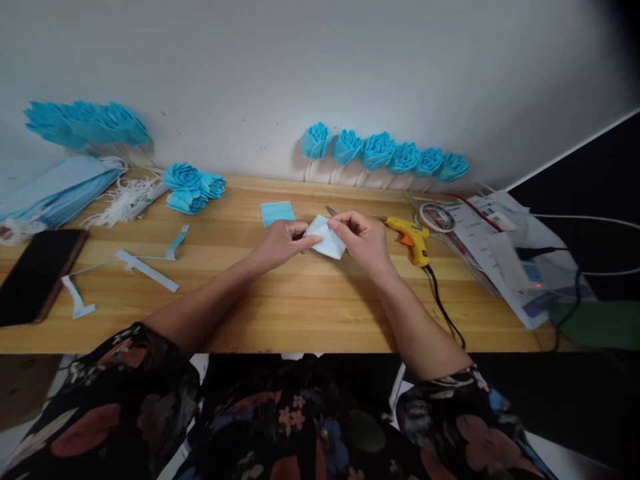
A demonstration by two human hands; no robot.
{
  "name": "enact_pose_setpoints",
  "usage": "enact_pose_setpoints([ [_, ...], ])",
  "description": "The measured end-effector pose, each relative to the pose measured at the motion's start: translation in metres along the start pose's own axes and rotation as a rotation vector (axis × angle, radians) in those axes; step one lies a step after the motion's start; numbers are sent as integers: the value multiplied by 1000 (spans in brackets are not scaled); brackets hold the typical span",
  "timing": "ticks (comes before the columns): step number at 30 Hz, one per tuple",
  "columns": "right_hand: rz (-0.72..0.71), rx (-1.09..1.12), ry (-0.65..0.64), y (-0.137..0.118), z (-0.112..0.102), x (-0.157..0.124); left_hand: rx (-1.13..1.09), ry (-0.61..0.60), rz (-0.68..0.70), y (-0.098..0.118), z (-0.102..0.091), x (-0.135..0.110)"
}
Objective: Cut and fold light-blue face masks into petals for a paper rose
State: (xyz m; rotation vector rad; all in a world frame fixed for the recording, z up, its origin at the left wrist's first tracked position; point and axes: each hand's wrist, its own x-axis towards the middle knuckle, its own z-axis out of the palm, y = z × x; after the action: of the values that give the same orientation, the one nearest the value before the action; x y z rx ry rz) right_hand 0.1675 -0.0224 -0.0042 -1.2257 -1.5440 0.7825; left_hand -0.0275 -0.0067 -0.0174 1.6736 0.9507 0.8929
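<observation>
Between my two hands is a pale, whitish-blue square of mask fabric (pixel 327 239), held above the wooden table. My left hand (pixel 284 245) pinches its left edge with thumb and fingers. At the upper right edge, the thumb and fingers of my right hand (pixel 364 239) are closed on the same piece. Just behind my left hand, a bright blue fabric square (pixel 277 212) lies flat. The metal tip of a tool (pixel 331 211) shows behind my right hand, the rest of it hidden. A yellow glue gun (pixel 411 239) lies to the right of my right hand.
Blue fabric flowers on sticks (pixel 379 152) lean against the wall. More flowers (pixel 190 187), stacked face masks (pixel 60 190), white ear loops (pixel 133 199), cut strips (pixel 150 270) and a phone (pixel 40 277) lie left. Papers (pixel 480 233) and a power strip (pixel 517 263) are right.
</observation>
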Motion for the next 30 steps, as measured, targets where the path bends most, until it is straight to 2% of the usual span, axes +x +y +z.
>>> enact_pose_setpoints([
  [5,-18,-14,-33,2,-10,5,-2,-125,-18,5,-1,-1],
  [9,-37,-12,-104,-1,-9,3,-18,-26,39,12,-3,-2],
  [13,-64,-1,-162,-6,-3,-1,-28,46,40,10,-2,-1],
  [18,21,54,-165,2,0,1,-177,136,28,2,-1,3],
  [21,52,114,-96,10,-7,7,-170,163,76,3,-3,3],
  [23,54,188,13,13,-16,14,-80,175,124,6,-5,2],
  [26,87,339,111,13,-34,23,206,153,230,6,-5,0],
  [30,116,484,149,14,-47,29,598,-5,421,0,4,-5],
])
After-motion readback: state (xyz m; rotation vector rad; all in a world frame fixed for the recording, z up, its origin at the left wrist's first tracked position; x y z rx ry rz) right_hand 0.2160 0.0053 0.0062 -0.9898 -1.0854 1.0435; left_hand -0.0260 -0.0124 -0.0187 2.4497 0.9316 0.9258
